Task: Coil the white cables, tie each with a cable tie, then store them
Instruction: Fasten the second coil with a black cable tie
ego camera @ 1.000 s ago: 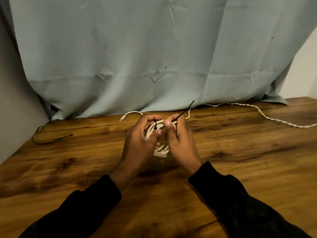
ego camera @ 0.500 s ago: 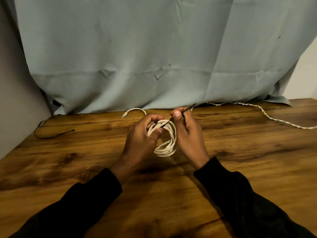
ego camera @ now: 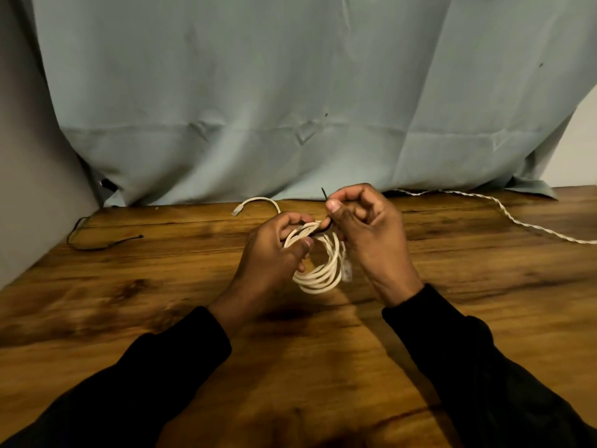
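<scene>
A coiled white cable [ego camera: 326, 270] hangs just above the wooden table [ego camera: 129, 302], in the middle of the view. My left hand [ego camera: 274, 253] grips the top left of the coil. A black cable tie [ego camera: 321, 229] loops around the coil's top strands. My right hand [ego camera: 368, 234] pinches the tie's tail between thumb and fingers; the thin tip [ego camera: 323, 193] sticks up past my thumb. One plug end of the cable [ego camera: 256, 203] curves out behind my left hand, and a clear plug [ego camera: 347, 270] hangs on the right side of the coil.
A twisted white cable [ego camera: 504, 218] lies loose along the back right of the table. A spare black cable tie [ego camera: 97, 244] lies at the back left near the wall. A pale blue cloth [ego camera: 290, 108] hangs behind the table.
My right hand has turned and drawn the tie's tail up and to the right. The coil hangs more open below my hands, and the tie loop sits tighter on the strands.
</scene>
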